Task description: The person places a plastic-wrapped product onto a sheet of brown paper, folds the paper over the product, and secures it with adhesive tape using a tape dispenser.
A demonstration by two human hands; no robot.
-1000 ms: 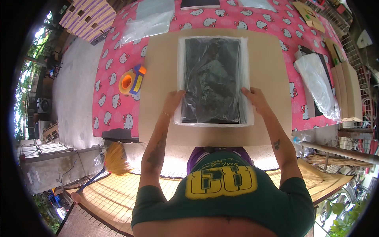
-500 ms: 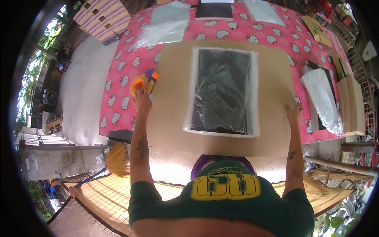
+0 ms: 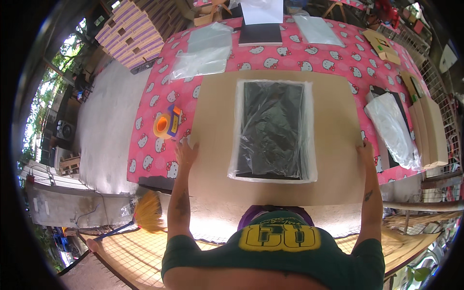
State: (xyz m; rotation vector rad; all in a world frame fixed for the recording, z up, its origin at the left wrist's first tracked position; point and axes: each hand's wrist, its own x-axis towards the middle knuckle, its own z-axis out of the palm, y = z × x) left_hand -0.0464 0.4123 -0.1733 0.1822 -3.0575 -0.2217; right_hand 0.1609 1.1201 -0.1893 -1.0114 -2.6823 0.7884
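Watching from afar, I see both hands at opposite edges of the brown cardboard sheet (image 3: 215,121).
The left hand (image 3: 186,152) is open, thumb and fingers spread at the left edge, near the orange-and-blue tape dispenser (image 3: 172,121); the right hand (image 3: 367,153) is at the right edge, and I cannot tell whether it grips. Between them, the dark flat panel (image 3: 273,130) in clear plastic lies on the cardboard, over the pink patterned cloth (image 3: 270,63).
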